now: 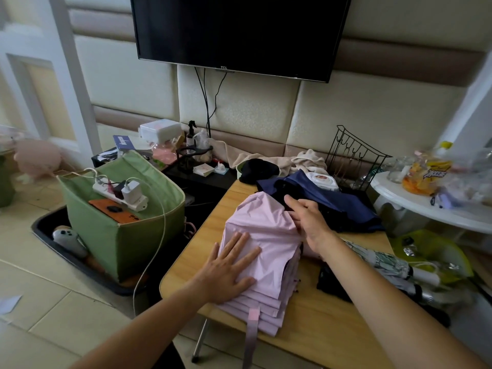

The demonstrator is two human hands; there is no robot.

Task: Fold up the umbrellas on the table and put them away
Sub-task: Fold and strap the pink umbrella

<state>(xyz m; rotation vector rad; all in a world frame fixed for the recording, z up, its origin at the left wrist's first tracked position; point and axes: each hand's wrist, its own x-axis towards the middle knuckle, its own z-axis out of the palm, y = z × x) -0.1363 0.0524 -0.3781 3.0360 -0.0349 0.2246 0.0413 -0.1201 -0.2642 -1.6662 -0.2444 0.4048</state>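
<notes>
A pink umbrella (263, 251) lies pleated on the wooden table (213, 230), a navy umbrella (332, 203) behind it. The left hand (229, 270) presses flat on it; the right hand (308, 219) rests fingers-straight at its edge. A television (239, 30) hangs above; a green bin (111, 235) stands left.

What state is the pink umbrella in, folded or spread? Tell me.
Partly folded. The pink umbrella lies flat on the table, its panels stacked in pleats, strap loose. Left hand presses it.
</notes>
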